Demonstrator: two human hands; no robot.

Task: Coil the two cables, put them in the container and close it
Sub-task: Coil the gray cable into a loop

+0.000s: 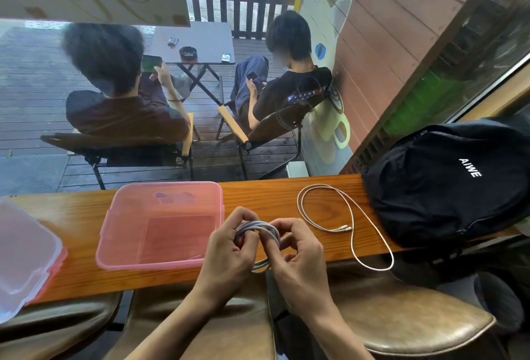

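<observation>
At the far left, a clear lid (23,256) with pink latches is lying on the wooden counter (272,196), partly over its near edge. Just to its right, the pink container (137,262) is sitting open and holding nothing. Beside the container's near right corner, the left hand (229,250) is curling its fingers (239,216) closed around a coiled grey cable (262,227), gripping the loops from the left. The right hand (301,253) is pinching the same coil from the other side, thumb and forefinger closed on the strands while the other fingers are bending loosely beneath. The coil is hanging between the two hands, over the counter's near edge. Further right, a white cable (348,210) is lying uncoiled on the counter, well apart from both hands, one loop drooping past the edge. A black backpack (447,184) is resting at the far right.
</observation>
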